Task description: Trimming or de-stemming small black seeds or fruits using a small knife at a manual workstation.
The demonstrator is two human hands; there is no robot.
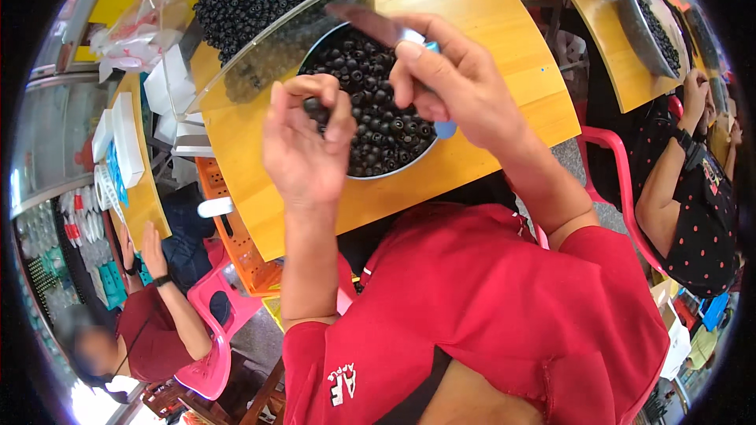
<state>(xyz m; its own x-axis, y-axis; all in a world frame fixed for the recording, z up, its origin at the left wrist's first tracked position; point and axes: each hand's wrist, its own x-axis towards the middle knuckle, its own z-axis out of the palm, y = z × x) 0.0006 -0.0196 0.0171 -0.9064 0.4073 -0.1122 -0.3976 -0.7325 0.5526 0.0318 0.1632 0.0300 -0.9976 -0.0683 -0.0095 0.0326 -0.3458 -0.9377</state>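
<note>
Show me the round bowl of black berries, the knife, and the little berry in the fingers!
round bowl (409, 164), head view, on its lower right rim.
knife (370, 25), head view, on the blurred blade.
little black berry (313, 105), head view, on its dark side between the left hand's fingertips.

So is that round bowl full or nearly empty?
Full: the bowl is heaped with small black round fruits up to its rim.

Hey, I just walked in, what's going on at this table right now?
A person in a red shirt sits at a yellow wooden table. Their left hand pinches one small black round fruit between the fingertips, while the right hand holds a small knife over a round metal bowl full of the same black fruits. A clear plastic tub beside the bowl holds more. Other people sit at tables on either side.
</note>
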